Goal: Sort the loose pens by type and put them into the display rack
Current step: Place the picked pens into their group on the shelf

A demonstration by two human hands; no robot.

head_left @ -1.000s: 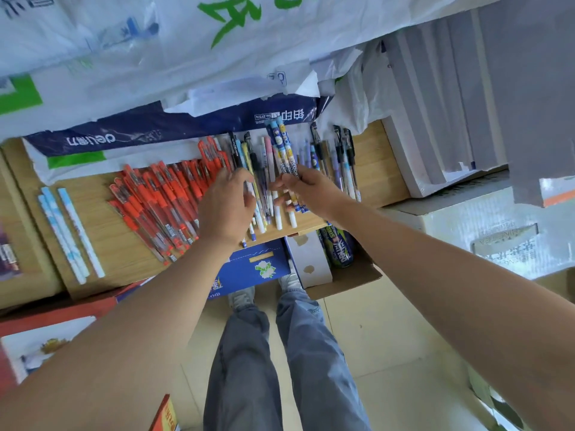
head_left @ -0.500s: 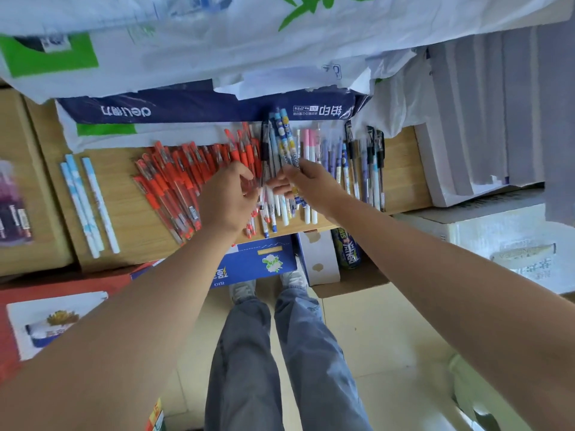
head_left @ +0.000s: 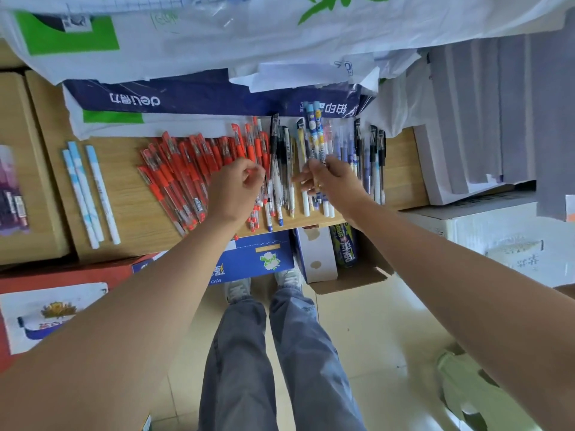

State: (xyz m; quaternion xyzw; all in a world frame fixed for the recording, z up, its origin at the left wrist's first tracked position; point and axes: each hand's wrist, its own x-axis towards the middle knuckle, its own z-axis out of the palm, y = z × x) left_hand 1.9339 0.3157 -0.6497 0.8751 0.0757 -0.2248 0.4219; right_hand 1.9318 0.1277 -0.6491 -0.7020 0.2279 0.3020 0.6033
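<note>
Mid-frame on the wooden surface [head_left: 130,188], the right hand [head_left: 334,181] grips patterned blue pens [head_left: 312,132]; the left hand [head_left: 235,189] curls over red pens [head_left: 174,172], whether pinching one I cannot tell.

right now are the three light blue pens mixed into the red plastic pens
No, the three light blue pens lie apart, left of the red plastic pens.

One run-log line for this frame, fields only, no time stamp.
stage: sorting pens on wooden surface | left hand: curled over red pens, grip unclear | right hand: holds patterned pens
</note>
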